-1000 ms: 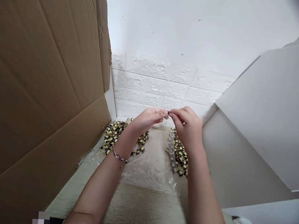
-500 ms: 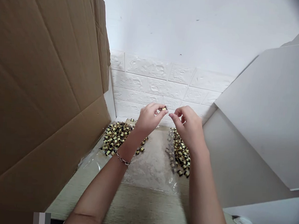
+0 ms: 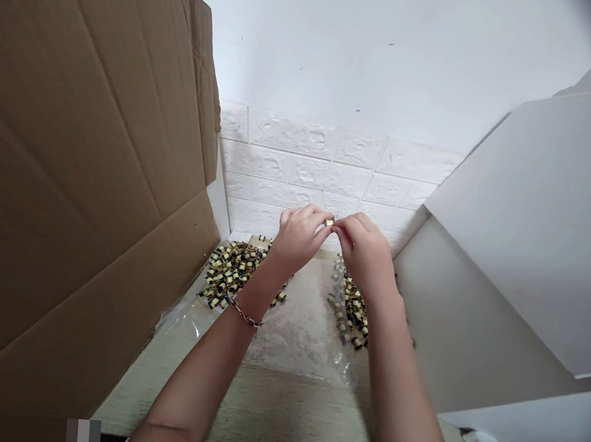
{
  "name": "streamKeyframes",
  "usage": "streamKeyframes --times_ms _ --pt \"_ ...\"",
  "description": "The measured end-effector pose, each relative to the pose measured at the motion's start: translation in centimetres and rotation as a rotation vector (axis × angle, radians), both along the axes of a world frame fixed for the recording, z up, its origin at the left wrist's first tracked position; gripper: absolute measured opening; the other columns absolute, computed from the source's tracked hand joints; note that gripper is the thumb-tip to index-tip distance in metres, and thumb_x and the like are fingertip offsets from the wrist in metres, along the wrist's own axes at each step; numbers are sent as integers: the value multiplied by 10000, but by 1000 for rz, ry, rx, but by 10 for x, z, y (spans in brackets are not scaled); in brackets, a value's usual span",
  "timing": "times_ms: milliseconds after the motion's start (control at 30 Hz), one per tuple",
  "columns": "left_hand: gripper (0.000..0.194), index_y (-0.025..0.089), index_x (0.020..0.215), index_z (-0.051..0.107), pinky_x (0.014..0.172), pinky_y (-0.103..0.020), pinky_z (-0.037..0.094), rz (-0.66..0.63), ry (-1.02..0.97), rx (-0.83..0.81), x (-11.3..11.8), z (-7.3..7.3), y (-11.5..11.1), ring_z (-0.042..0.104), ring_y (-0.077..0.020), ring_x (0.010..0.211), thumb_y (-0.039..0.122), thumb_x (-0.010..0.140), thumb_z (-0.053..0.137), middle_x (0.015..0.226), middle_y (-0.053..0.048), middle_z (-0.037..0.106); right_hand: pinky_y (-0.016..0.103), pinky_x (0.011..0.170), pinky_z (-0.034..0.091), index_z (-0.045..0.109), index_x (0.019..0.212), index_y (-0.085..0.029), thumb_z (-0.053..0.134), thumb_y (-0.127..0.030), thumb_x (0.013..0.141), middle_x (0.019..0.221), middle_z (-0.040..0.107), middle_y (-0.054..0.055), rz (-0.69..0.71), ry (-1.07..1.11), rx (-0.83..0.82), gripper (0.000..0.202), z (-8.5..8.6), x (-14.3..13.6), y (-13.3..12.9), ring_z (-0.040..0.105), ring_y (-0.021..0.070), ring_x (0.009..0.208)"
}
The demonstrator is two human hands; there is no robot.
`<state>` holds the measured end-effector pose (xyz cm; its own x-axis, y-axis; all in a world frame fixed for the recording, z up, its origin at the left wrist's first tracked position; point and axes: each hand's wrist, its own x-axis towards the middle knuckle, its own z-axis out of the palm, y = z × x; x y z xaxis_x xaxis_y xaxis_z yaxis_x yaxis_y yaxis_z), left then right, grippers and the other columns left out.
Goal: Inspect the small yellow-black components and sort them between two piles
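Note:
A small yellow and black component (image 3: 329, 222) is pinched between the thumb and fingers of my left hand (image 3: 299, 238), above the back of the table. My right hand (image 3: 366, 249) is closed at the component's right side, its fingertips pressed together; what they grip is too small to make out. Below my left hand lies a pile of similar yellow and black components (image 3: 230, 270). Another pile (image 3: 355, 308) lies below my right hand, partly hidden by the wrist and partly under clear plastic.
A clear plastic sheet (image 3: 293, 334) lies on the wooden table (image 3: 264, 412) between the piles. A tall cardboard panel (image 3: 103, 169) stands at the left and white panels (image 3: 525, 228) at the right. Behind is a white brick-patterned wall (image 3: 294, 151).
My right hand has moved left, so its fingertips now meet the component in my left hand. Its fingers have drawn closer together. The component has shifted slightly right and down.

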<state>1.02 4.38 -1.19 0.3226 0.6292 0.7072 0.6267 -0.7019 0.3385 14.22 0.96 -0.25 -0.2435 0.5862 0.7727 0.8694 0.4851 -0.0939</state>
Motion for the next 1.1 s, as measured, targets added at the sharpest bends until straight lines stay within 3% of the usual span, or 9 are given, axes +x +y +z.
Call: streamKeyframes --times_ms 200,400,567,833,1000,1100 --pt "242 223 980 563 846 -311 247 -67 74 -24 -6 4 -1 493 -160 953 322 849 386 965 -20 594 268 655 362 545 759 -190 427 -212 840 744 552 32 7 -88 71 146 -1 1 -1 482 155 726" --pt "219 237 927 597 811 -280 306 -222 122 -65 -14 6 4 496 -159 911 318 829 419 910 -10 584 277 658 336 552 743 -196 446 -241 837 737 561 19 15 -98 33 149 -1 3 0 464 156 725" --pt "209 214 904 603 765 -251 345 -309 84 -123 -14 3 7 502 -148 867 312 810 445 878 -10 578 322 745 286 565 738 -210 468 -260 829 709 574 -1 -60 -123 78 142 -1 7 2 460 153 718" --pt "201 196 880 618 761 -243 355 -353 19 -191 -12 4 5 507 -144 859 303 787 474 876 -9 594 343 795 273 574 736 -220 478 -264 822 719 592 -6 -34 -68 43 136 -3 10 5 481 156 736" --pt "218 199 900 630 788 -254 357 -447 -130 -356 -14 6 3 515 -155 895 306 772 489 924 -8 616 479 934 109 581 737 -255 450 -230 827 721 601 -35 -87 38 61 161 -2 5 1 492 167 809" --pt "254 184 935 622 808 -261 357 -625 -241 -522 -15 7 3 514 -161 927 332 780 485 941 -17 616 532 935 41 571 711 -255 471 -259 814 712 601 -31 -89 123 101 144 1 -2 -5 480 193 853"
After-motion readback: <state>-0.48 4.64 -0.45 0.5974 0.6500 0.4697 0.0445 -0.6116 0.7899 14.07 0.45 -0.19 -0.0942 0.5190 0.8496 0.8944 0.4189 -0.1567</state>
